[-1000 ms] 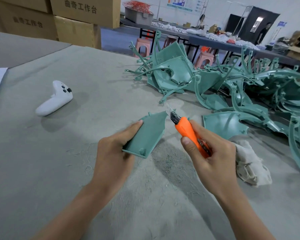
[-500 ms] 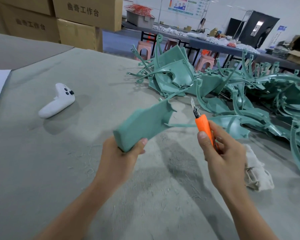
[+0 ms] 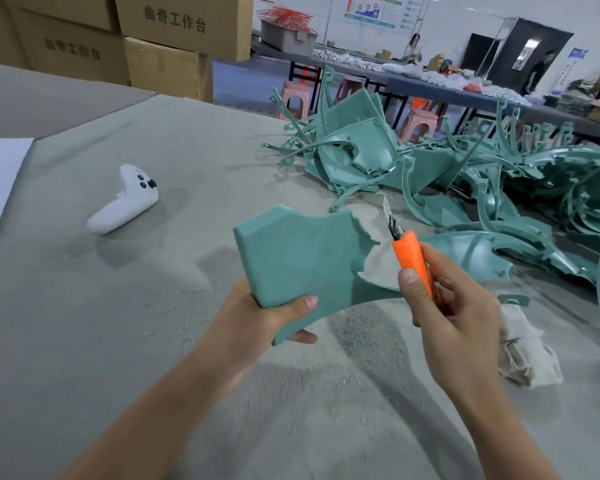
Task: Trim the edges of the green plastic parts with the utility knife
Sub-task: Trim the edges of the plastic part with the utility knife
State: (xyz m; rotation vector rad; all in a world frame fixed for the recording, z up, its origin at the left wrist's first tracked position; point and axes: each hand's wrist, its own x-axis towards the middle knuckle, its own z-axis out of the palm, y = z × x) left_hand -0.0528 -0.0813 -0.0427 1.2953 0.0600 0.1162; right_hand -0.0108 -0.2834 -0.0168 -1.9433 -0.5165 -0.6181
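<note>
- My left hand [image 3: 257, 317] is clenched on the lower near corner of 1 green plastic part [image 3: 298, 258], thumb across its front face and fingers behind, holding it up off the counter [image 3: 84, 341].
- My right hand [image 3: 454, 317] is wrapped around the orange utility knife [image 3: 413, 261], blade out and pointing up and slightly away from me.
- The relation that matters: the part's ragged, notched right edge faces the knife. The blade stands just beside that edge, apart from it by a small gap, not touching as far as I can tell.
- The part's long axis runs roughly left to right, from the blocky corner in my left hand to a thin curved tail that passes under or behind my right thumb; I cannot tell whether they touch.
- I judge the right hand, the nearer one to the rough edge, should bring the blade left onto the notch while the left hand only steadies.
- Containers: none on my counter. The pile of green parts [image 3: 465, 188] lies loose, spread from the far middle to the right.
- A grey bin [image 3: 288, 38] sits on a far table holding red wire-like pieces.
- A white controller [image 3: 123, 202] lies well to the left, and a cloth [image 3: 523, 351] just beside my right hand.
</note>
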